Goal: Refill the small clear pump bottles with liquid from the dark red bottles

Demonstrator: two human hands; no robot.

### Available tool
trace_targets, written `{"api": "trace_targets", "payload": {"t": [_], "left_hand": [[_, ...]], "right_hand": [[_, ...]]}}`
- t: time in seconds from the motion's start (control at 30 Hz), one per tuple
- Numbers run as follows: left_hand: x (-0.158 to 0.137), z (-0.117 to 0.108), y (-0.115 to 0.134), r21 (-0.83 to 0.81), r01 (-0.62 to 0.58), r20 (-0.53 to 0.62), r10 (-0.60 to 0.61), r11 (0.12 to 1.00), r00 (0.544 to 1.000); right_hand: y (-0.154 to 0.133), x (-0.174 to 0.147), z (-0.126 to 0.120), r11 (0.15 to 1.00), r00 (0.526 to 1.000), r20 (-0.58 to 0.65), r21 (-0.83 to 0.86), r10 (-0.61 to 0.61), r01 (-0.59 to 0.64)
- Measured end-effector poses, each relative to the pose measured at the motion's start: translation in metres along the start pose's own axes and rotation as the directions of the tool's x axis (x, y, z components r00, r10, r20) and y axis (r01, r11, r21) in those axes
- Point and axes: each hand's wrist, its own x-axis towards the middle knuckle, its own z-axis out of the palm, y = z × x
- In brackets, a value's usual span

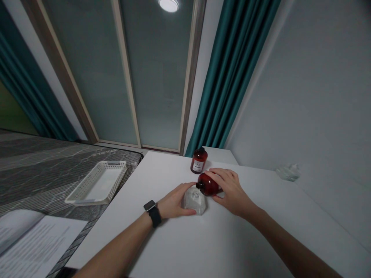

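- Your right hand (230, 193) grips a glossy red-brown rounded bottle (209, 184), already tilted, its dark neck by the vessel's top; any flow is too small to tell.
- Your left hand (175, 202) clasps the clear, angular vessel (197, 201) on the white table (179, 247).

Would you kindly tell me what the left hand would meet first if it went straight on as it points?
The clear glass container, which sits within the grasp of the left hand; beyond it, probably the tilted red bottle in the right hand, though depth is unclear.
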Motion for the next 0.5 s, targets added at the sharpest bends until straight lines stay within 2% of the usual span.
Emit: {"api": "trace_targets", "payload": {"t": [0.07, 0.13, 0.27, 0.4, 0.5], "left_hand": [[-0.001, 0.001, -0.001, -0.013, 0.035, 0.001, -0.035, 0.999, 0.999], [-0.001, 0.001, -0.001, -0.016, 0.07, 0.008, -0.07, 0.997, 0.998], [-0.001, 0.001, 0.0, -0.026, 0.091, 0.02, -0.09, 0.996, 0.996], [0.0, -0.001, 0.001, -0.036, 0.095, 0.029, -0.094, 0.995, 0.995], [0.0, -0.001, 0.0, -0.039, 0.093, 0.032, -0.092, 0.995, 0.995]], "right_hand": [[0.003, 0.0, 0.005, 0.982, 0.995, -0.015, 0.161, 0.103, -0.099], [0.008, -0.001, 0.014, 0.92, 0.97, -0.032, 0.326, 0.242, -0.219], [0.023, -0.005, 0.037, 0.712, 0.865, -0.021, 0.577, 0.502, -0.399], [0.038, -0.008, 0.058, 0.559, 0.795, 0.017, 0.702, 0.607, -0.442], [0.046, -0.01, 0.071, 0.529, 0.781, 0.005, 0.733, 0.625, -0.427]]}}
